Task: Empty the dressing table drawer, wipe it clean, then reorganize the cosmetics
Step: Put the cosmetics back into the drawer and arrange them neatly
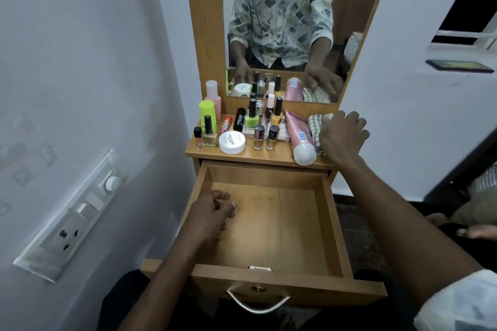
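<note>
The wooden drawer (pixel 333 212) is pulled out and holds nothing. My left hand (pixel 212 213) hovers over its left side with fingers loosely curled and nothing in them. My right hand (pixel 343 136) rests on a checked cloth (pixel 314 123) at the right end of the tabletop; whether it grips the cloth is unclear. Cosmetics crowd the tabletop (pixel 242 157): a pink tube (pixel 300 138) lying down, a white round jar (pixel 232 142), several nail polish bottles (pixel 252 115), a neon yellow bottle (pixel 207 113) and a pink bottle (pixel 213 97).
A mirror (pixel 279 27) rises behind the tabletop and reflects the person. A switch and socket panel (pixel 72 215) sits on the left wall. A phone (pixel 460 66) lies on a ledge at the right. The drawer front has a metal handle (pixel 258 303).
</note>
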A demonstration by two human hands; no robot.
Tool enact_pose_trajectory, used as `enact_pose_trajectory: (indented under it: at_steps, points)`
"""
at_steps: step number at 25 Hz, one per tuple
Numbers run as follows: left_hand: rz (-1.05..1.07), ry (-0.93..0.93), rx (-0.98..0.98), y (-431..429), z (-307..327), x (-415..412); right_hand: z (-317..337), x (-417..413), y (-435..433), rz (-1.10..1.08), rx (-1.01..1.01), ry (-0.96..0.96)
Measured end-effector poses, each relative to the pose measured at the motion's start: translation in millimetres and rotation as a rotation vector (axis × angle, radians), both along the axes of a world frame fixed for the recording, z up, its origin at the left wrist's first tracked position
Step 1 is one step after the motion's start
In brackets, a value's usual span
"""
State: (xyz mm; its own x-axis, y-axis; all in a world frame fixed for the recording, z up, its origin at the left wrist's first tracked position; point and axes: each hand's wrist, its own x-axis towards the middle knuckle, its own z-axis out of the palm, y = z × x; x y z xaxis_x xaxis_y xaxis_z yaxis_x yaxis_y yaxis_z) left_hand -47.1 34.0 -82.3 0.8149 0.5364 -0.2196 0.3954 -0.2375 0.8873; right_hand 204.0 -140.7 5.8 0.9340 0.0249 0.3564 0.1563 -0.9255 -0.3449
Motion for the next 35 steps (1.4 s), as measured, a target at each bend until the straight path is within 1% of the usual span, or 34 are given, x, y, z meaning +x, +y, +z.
enact_pose_trajectory:
  at_steps: [1, 3, 4, 5, 7, 9, 11, 13, 15, 17, 19, 20, 21, 22, 23, 24, 25, 27, 29, 30, 32, 35]
  points:
    - [0.000, 0.004, 0.009, 0, 0, 0, 3, -11, 0, 0.055, 0.060, -0.070]
    - [0.006, 0.007, 0.015, -2, 1, 2, 4, -39, 4, 0.192, 0.151, -0.114]
    - [0.007, 0.007, 0.020, -3, 3, 2, 2, -52, 10, 0.247, 0.103, -0.109]
    - [0.002, 0.009, 0.030, -3, 5, 2, -3, -62, 18, 0.273, 0.002, -0.103]
    - [-0.004, 0.012, 0.045, -3, 5, 2, -10, -69, 31, 0.256, -0.190, -0.103]
    - [-0.009, 0.017, 0.048, -1, 4, 0, -11, -68, 36, 0.199, -0.249, -0.069]
    - [-0.014, 0.017, 0.042, -1, 4, 0, -12, -64, 36, 0.172, -0.234, -0.057]
    - [-0.020, 0.019, 0.030, -2, 7, 1, -8, -66, 35, 0.183, -0.197, -0.113]
    - [-0.019, 0.036, 0.023, -4, 11, 1, 7, -75, 29, 0.191, -0.110, -0.198]
    - [-0.008, 0.046, 0.049, -8, 16, 0, 27, -90, 14, 0.174, 0.039, -0.231]
    - [-0.054, -0.019, 0.072, -18, 26, -1, 40, -113, -13, 0.180, 0.295, -0.141]
    - [-0.117, -0.085, 0.006, -27, 34, 0, 41, -130, -27, 0.209, 0.455, -0.048]
    - [-0.189, -0.150, -0.136, -40, 43, 2, 39, -152, -41, 0.243, 0.604, 0.063]
    - [-0.247, -0.194, -0.345, -53, 50, 6, 29, -173, -51, 0.273, 0.699, 0.173]
    - [-0.291, -0.200, -0.560, -66, 55, 10, 16, -191, -58, 0.302, 0.742, 0.282]
    - [-0.327, -0.185, -0.717, -76, 56, 15, 1, -202, -62, 0.324, 0.758, 0.383]
    - [-0.349, -0.155, -0.773, -83, 54, 22, -13, -208, -63, 0.331, 0.761, 0.474]
    - [-0.349, -0.075, -0.766, -88, 44, 32, -35, -201, -65, 0.315, 0.759, 0.642]
    - [-0.297, 0.010, -0.762, -85, 35, 37, -48, -186, -67, 0.317, 0.779, 0.783]
    - [-0.275, 0.051, -0.750, -82, 31, 39, -53, -180, -66, 0.317, 0.766, 0.817]
    - [-0.270, 0.134, -0.693, -79, 25, 44, -59, -168, -63, 0.298, 0.673, 0.830]
    - [-0.306, 0.292, -0.581, -82, 20, 59, -48, -146, -58, 0.246, 0.430, 0.846]
